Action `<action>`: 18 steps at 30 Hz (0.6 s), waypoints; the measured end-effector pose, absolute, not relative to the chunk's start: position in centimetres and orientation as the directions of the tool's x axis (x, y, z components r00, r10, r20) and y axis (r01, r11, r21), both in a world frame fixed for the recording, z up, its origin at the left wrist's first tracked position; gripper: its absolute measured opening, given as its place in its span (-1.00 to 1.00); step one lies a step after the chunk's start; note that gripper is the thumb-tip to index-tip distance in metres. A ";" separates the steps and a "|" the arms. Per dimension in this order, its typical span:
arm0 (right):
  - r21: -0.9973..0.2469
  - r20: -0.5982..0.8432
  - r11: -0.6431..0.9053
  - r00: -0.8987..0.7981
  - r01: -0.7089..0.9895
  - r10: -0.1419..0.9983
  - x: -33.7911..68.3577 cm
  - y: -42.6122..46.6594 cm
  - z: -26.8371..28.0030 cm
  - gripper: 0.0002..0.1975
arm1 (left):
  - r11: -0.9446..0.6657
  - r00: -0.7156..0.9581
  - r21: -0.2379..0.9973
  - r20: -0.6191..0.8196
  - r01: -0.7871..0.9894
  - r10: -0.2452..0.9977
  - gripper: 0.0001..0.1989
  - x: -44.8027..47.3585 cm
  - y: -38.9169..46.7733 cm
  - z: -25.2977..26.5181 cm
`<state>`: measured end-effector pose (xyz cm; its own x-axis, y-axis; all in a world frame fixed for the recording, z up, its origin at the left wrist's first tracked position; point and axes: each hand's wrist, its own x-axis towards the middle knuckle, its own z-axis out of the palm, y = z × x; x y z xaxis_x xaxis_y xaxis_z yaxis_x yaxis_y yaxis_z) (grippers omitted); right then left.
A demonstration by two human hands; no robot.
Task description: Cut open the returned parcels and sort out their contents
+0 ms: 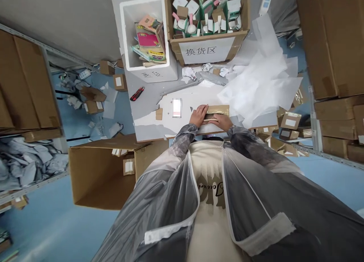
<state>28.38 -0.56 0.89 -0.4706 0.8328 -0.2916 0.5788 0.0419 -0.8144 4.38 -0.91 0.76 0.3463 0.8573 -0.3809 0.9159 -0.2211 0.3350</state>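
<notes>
A small brown cardboard box [218, 110], with shiny tape on its top, lies near the front edge of the table. A dark gap or strip runs along its near side. My left hand [198, 116] is closed on the box's left end. My right hand [223, 122] grips its near side toward the right, with some fingers hidden. Just left of my left hand lies a thin dark piece. Farther left on the table are a white rectangle [176, 108], blurred out, and a small brown cardboard piece [159, 114].
A white foam box [148, 70] with books and a large carton [210, 49] with small green-and-white boxes stand at the back. White sheets [258, 76] pile up at right. A red-black utility knife [137, 94] lies left. An open carton [99, 178] stands at lower left.
</notes>
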 end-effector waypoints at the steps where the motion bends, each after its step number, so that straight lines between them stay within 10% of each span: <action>1: -0.819 -0.242 0.073 -0.457 0.570 0.856 28.4 -0.8 2.0 -0.55 | -0.195 0.316 0.326 -0.378 0.925 0.870 0.16 4.3 -1.2 1.1; 6: -0.828 0.086 0.225 -0.281 0.513 0.956 28.6 -2.3 8.1 -0.42 | -0.072 0.222 0.373 -0.376 0.925 0.900 0.15 4.2 -2.3 4.2; 9: -0.803 0.169 0.297 -0.282 0.516 0.944 28.1 -3.0 11.9 -0.46 | 0.105 0.122 0.552 -0.359 0.827 0.925 -0.18 3.8 -3.0 7.2; 11: -0.790 0.204 0.363 -0.346 0.494 0.916 27.2 -3.4 14.2 -0.55 | 0.363 -0.008 0.702 -0.454 0.613 0.891 -0.40 3.1 -3.8 9.6; 13: -0.772 0.226 0.425 -0.419 0.473 0.879 25.9 -4.0 16.2 -0.62 | 0.587 -0.005 0.769 -0.606 0.253 0.796 -0.17 2.0 -4.9 12.3; 18: -0.757 0.212 0.531 -0.624 0.382 0.752 22.4 -5.9 20.2 -0.70 | 0.643 0.214 0.733 -0.606 -0.222 0.766 0.02 -1.1 -7.8 19.2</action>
<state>22.43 -5.94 20.18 -0.6241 0.7519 0.2124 0.3820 0.5307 -0.7566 -1.11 -7.78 19.17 0.2135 0.7659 -0.6064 -0.2223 0.6426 0.7333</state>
